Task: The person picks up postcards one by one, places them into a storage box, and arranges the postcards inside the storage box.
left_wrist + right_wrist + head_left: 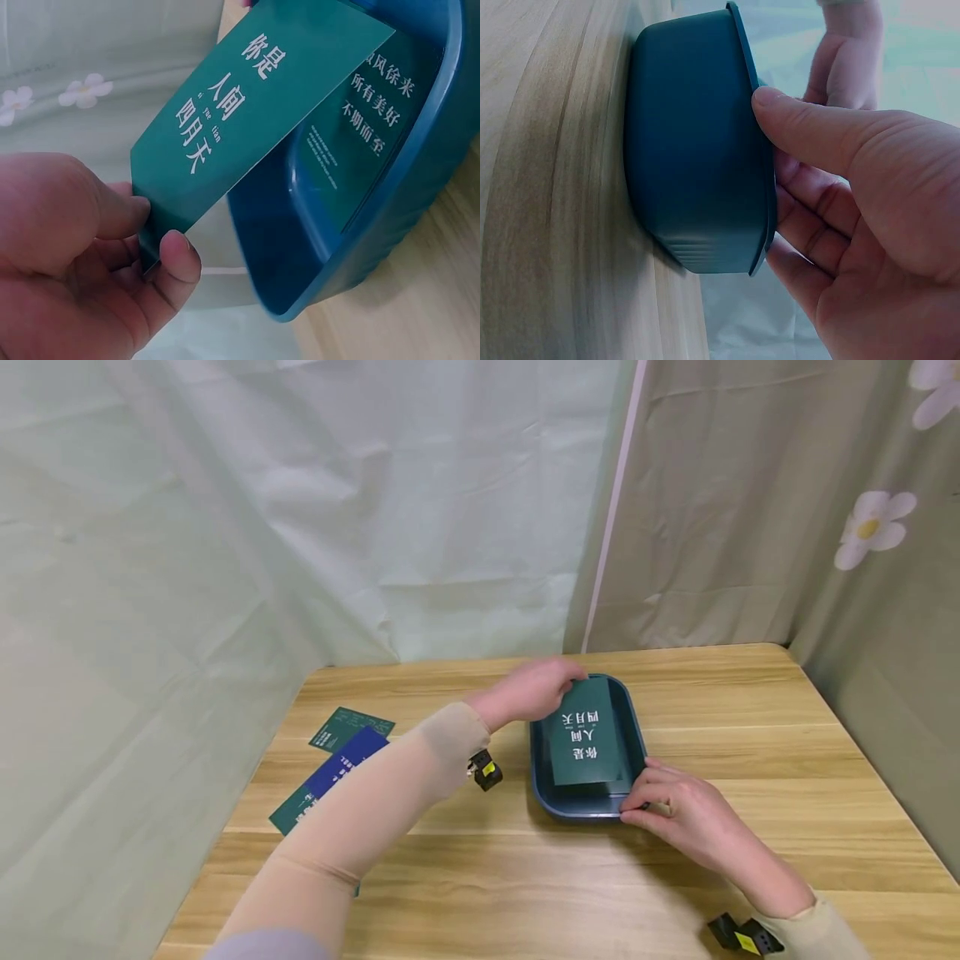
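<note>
My left hand pinches a dark green card with white Chinese characters at one corner, between thumb and fingers. The card is tilted over a blue plastic bin. Below it, inside the bin, lies another green printed card, partly covered in the left wrist view. My right hand grips the bin's rim at the near right corner, thumb outside and fingers toward the inside, as the right wrist view shows. The bin stands on the table.
On the left of the wooden table several cards overlap: a green card, a blue card and another green one. My left forearm hides part of them. Pale curtains hang behind the table.
</note>
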Demonstrator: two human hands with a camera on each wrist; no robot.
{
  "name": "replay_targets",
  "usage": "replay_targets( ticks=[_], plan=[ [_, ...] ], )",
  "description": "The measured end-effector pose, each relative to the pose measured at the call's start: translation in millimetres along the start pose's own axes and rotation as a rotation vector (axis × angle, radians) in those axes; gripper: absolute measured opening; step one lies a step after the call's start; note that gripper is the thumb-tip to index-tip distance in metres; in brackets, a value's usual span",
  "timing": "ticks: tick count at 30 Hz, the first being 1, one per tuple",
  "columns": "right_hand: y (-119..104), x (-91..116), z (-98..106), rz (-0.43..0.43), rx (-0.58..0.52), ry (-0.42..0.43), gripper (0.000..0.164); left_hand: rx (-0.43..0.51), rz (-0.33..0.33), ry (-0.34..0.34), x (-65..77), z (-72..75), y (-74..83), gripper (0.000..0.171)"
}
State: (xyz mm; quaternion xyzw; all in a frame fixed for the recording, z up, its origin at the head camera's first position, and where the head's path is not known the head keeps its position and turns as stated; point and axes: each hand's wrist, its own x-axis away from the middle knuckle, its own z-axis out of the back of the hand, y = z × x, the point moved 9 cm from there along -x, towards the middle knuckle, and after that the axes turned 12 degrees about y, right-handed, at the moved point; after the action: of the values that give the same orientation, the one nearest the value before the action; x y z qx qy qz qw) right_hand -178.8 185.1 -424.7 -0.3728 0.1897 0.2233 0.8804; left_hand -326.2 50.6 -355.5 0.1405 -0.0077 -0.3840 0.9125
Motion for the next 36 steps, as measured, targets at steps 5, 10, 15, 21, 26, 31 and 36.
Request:
replay_targets(
  ticks=[5, 10, 15, 21, 26, 31, 36],
  plan=[
    [-2, 0, -1, 0.018, 0.002, 0.008, 0.034, 0.01, 0.02, -0.033, -3.8, -12.2, -1.5, 0.039],
    [-4, 1, 0, 0.038, 0.006, 0.021, 0.035, 0.01, 0.029, -0.064, -6.3, -24.8, -3.4, 0.038],
    [-4, 1, 1, 0.032, 0.005, 0.016, 0.036, 0.008, 0.04, -0.095, -8.4, -38.4, -5.7, 0.039],
    [-4, 2, 1, 0.019, 0.005, 0.003, 0.035, 0.011, 0.058, -0.11, -12.3, -49.5, -8.7, 0.038],
    [-4, 3, 0, -0.004, 0.002, -0.013, 0.034, 0.017, 0.063, -0.132, -14.4, -58.1, -11.5, 0.036],
    [-6, 4, 1, 0.002, 0.003, -0.012, 0.034, -0.009, 0.04, -0.158, -14.9, -66.1, -11.7, 0.036],
    [-9, 4, 3, 0.035, 0.011, 0.013, 0.035, -0.015, 0.049, -0.176, -14.0, -72.6, -12.3, 0.045]
  ],
)
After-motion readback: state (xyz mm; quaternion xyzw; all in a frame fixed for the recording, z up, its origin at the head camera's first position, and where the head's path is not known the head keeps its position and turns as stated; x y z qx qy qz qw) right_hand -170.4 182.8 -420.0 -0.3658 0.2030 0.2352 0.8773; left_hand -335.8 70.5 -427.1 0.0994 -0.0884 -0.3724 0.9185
